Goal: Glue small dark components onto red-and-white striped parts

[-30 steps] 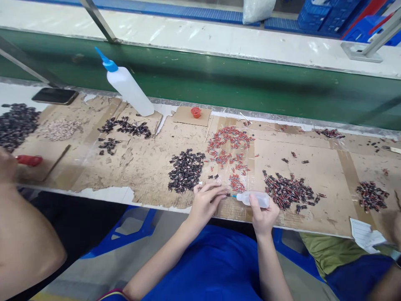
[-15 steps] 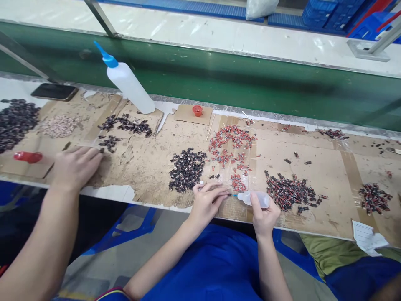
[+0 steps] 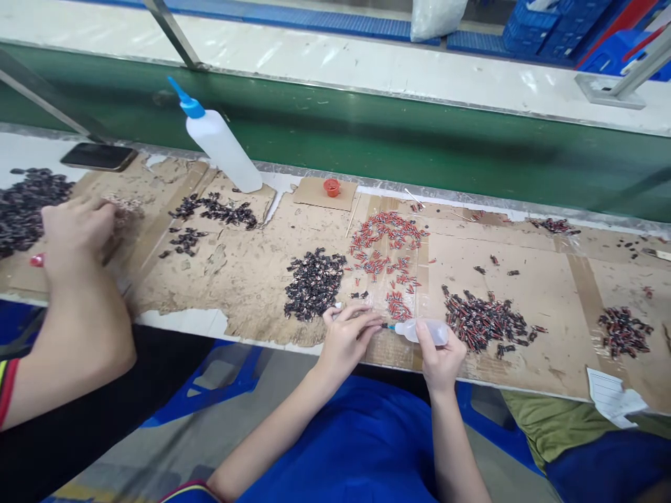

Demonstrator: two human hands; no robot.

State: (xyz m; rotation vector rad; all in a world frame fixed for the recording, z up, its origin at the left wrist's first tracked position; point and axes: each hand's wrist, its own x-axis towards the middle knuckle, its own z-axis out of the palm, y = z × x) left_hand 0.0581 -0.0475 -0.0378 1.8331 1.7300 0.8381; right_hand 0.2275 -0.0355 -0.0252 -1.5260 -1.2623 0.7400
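My right hand (image 3: 443, 356) is closed around a small translucent squeeze bottle (image 3: 426, 330), which lies nearly level with its thin blue tip pointing left. That tip meets a tiny dark part (image 3: 384, 325) pinched in the fingertips of my left hand (image 3: 347, 338). The part is mostly hidden by the fingers. Just beyond my left hand sits a pile of small black parts (image 3: 314, 283). Small red parts (image 3: 391, 230) are spread beyond both hands. To the right of my right hand is a heap of joined black-and-red pieces (image 3: 485, 320).
A co-worker's hand (image 3: 78, 223) reaches over piles at the left. A large white bottle with blue nozzle (image 3: 223, 148) stands tilted at the back, near a phone (image 3: 98, 156) and a red cap (image 3: 332, 186). Another black-and-red pile (image 3: 625, 331) lies at right.
The co-worker's hand at the left has moved left and farther back, to the pale parts. My hands keep the same hold, with the bottle tip still at the small part.
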